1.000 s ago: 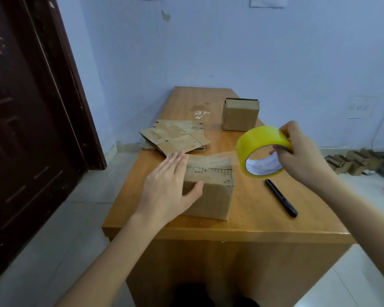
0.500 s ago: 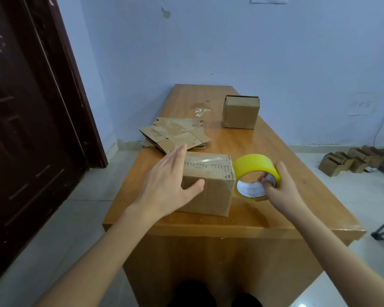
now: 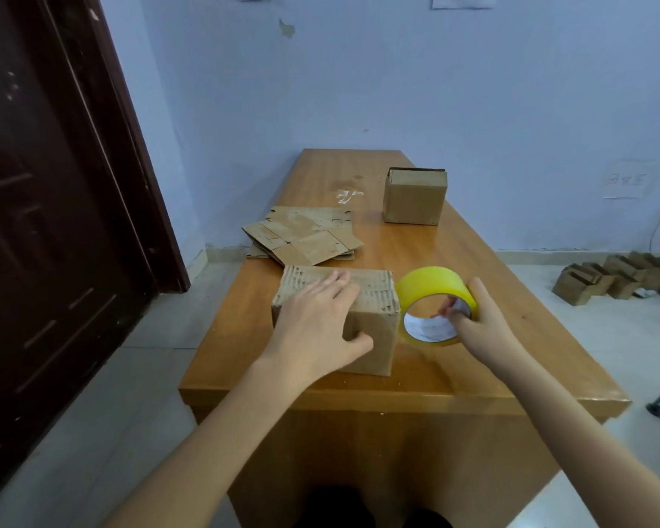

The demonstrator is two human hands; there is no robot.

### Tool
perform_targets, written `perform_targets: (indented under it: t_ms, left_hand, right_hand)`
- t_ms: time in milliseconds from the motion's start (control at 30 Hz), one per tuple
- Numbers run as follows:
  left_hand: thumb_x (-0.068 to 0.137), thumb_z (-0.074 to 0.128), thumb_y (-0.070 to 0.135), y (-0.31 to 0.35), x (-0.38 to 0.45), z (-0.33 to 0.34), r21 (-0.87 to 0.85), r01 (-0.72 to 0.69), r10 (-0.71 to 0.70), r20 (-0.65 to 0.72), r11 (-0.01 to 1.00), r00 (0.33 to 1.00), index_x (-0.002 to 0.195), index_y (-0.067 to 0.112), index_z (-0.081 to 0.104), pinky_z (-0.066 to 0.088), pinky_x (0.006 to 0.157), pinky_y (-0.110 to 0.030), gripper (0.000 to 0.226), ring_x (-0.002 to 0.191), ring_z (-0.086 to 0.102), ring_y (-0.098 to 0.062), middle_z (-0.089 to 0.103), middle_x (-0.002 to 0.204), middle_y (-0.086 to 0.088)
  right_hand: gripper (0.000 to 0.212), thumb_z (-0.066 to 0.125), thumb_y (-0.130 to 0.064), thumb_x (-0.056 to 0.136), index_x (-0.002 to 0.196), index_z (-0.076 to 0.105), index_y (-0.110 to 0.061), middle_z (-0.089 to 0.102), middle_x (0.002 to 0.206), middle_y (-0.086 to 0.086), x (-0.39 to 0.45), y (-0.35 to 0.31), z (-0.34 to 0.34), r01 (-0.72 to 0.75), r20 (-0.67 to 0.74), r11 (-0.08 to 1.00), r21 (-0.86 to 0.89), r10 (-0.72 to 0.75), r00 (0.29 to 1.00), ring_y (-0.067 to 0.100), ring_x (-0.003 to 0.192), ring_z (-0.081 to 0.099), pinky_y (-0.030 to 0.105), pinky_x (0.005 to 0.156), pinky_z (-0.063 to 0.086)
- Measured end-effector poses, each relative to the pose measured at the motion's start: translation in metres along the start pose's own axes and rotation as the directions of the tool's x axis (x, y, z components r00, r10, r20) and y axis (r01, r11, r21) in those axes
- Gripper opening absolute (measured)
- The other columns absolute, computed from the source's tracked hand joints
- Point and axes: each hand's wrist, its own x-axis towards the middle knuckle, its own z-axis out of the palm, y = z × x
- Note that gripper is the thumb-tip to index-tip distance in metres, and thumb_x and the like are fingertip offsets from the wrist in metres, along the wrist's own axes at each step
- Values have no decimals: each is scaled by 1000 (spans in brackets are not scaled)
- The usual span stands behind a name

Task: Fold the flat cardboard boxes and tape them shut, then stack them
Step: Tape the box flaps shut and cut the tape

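- I see a long wooden desk [image 3: 416,261] running away from me toward a pale blue wall [image 3: 435,89], with a dark brown door [image 3: 46,222] on the left.
- Nearest me on the desk stands the folded cardboard box [image 3: 374,337], close to the front edge, its corrugated top flaps closed.
- My left hand [image 3: 317,322] lies flat over the box, fingers straight across the top and the thumb against the side facing me; it presses rather than grips.
- A stack of flat cardboard boxes [image 3: 302,238] lies behind the folded box, near the left edge of the desk, slightly fanned out.
- A second folded box [image 3: 414,198] stands farther back on the right side of the desk, well apart from the near one; I cannot tell whether its top is taped.
- The yellow tape roll [image 3: 429,289] stands on edge just beside the right side of the near box, touching or almost touching it; I cannot tell which.
- My right hand [image 3: 481,322] holds the roll, fingers hooked into its core and the thumb lying along the outer rim.
- On the floor at the right sit several small cardboard boxes [image 3: 602,280], grouped together near the wall.
- A small shiny scrap [image 3: 347,195], perhaps tape, lies on the desk beyond the flat boxes.
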Motion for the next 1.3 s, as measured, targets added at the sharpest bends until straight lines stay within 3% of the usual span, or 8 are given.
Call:
perform_targets:
  t_ms: [200,300,400,500,767,1067,1167,1300]
  left_hand:
    - [85,47,56,20,-2,4,173,90,-100,50,981,994,149,13,9,-2,117,-49,87,145,-6,-33,-8,159,-10]
    - [89,42,53,35,3,8,156,-57,54,22,986,998,150,5,1,-6,118,-42,88,146,-10,-27,-12,158,-14]
    - [91,41,54,39,8,10,65,-94,96,-27,993,995,151,9,7,2,117,-28,83,146,5,-16,5,159,-7]
    - [90,44,58,28,2,10,8,-51,52,-97,999,994,151,18,15,2,112,-20,78,145,11,-9,13,158,3]
    - [70,39,85,-6,-15,-3,155,239,-226,-100,958,969,145,27,30,7,117,-35,95,140,24,-11,30,152,9]
    - [71,25,87,-10,-21,-8,180,305,-304,-32,935,952,150,9,12,4,116,-32,112,146,6,-21,8,159,-9]
    - [73,22,87,-3,-8,-18,219,205,-205,-24,954,978,152,11,5,-1,117,-38,110,147,0,-21,2,159,-7]
    - [86,26,73,10,9,-9,233,-137,128,54,963,990,151,13,-2,-9,118,-36,93,146,-7,-16,-4,159,-3]
  right_hand:
    - [21,37,14,84,83,35,-7,54,95,36,5,-5,4,-77,0,997,6,77,997,23,74,43,33,61,33]
    - [24,38,13,84,82,33,-11,52,97,38,4,-6,7,-70,7,997,-17,70,998,22,73,40,33,62,32]
    - [27,38,10,84,79,32,-16,55,91,32,6,-4,8,-47,18,998,-50,48,999,24,70,43,35,62,34]
    - [22,39,4,85,82,33,-17,61,78,4,6,-3,6,-12,30,991,-136,16,999,33,72,52,43,65,43]
    - [8,41,-9,90,97,37,-11,64,89,10,1,-5,0,14,61,961,-277,3,998,35,75,55,40,69,43]
    - [8,45,-2,91,94,38,-6,63,82,1,-1,4,8,33,127,992,-120,-17,992,36,79,57,47,66,47]
    - [9,47,-1,92,94,38,-4,63,84,1,0,4,7,43,125,994,-102,-31,992,31,80,57,35,63,43]
    - [20,59,-14,92,91,40,-10,56,89,13,2,9,2,67,181,994,-90,-50,982,29,79,54,30,64,41]
